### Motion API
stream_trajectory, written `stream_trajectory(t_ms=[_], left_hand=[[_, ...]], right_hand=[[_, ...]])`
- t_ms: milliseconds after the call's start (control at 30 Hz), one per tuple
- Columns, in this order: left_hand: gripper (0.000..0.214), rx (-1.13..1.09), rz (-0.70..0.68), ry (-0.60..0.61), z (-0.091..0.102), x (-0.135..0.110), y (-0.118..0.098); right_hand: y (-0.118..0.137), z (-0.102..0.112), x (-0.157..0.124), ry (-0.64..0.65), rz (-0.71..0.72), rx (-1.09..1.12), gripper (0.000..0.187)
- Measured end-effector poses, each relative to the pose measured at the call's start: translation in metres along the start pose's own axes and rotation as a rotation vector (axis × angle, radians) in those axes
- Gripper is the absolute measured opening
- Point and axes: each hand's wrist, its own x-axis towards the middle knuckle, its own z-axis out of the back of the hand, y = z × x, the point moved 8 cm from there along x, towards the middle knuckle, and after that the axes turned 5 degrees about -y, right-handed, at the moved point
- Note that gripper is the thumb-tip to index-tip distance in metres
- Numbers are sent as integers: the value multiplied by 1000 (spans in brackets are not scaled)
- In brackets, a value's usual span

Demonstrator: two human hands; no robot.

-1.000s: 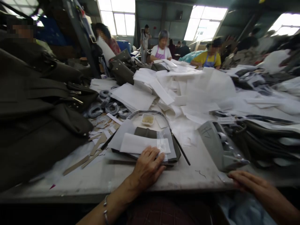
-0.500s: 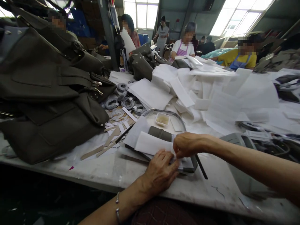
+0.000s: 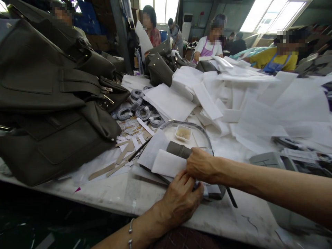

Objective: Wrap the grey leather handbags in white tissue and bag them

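A dark grey leather bag [image 3: 218, 192] lies flat on the table in front of me, mostly covered by white wrapping sheets [image 3: 154, 147]. A folded white sheet [image 3: 168, 163] lies across it, beside a raised grey leather strap [image 3: 178, 149]. My right hand [image 3: 201, 165] is closed, its curled fingers at the right end of the folded sheet; its fingertips are partly hidden. Just below, my left hand [image 3: 183, 195] has its bent fingers on the sheet's near edge, with the thumb toward the right hand. A wrapped loop handle [image 3: 204, 129] curves behind the bag.
Large dark bags [image 3: 52, 128] are heaped at left. Wrapped coils [image 3: 142, 112] and paper strips [image 3: 127, 154] lie between. A small plastic tub [image 3: 183, 133] sits inside the handle loop. White sheets [image 3: 259, 117] pile up behind. A grey plastic object [image 3: 267, 159] stands right. Several people work beyond.
My right hand has shifted slightly left and down over the folded sheet's end. My left hand stays close by, its thumb now further out. The view has tilted and moved a little.
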Motion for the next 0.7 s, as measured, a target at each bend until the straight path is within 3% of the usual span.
stream_trajectory(t_ms=[133,200,267,400,567,700], left_hand=[[27,13,-25,-3,0,0,-1],[26,16,-25,30,-1,0,-1],[26,20,-21,52,-1,1,-1],[24,38,-21,51,0,1,-1],[23,28,-28,56,-2,1,-2],[25,12,-27,62,-2,0,0]], right_hand=[[-13,9,4,13,32,-190,18],[-34,13,6,20,1,-225,42],[-61,16,3,8,-78,-130,53],[-107,24,-21,-151,-280,19,42],[-112,6,-42,-340,-347,361,16],[-106,16,-59,-511,-473,342,15]])
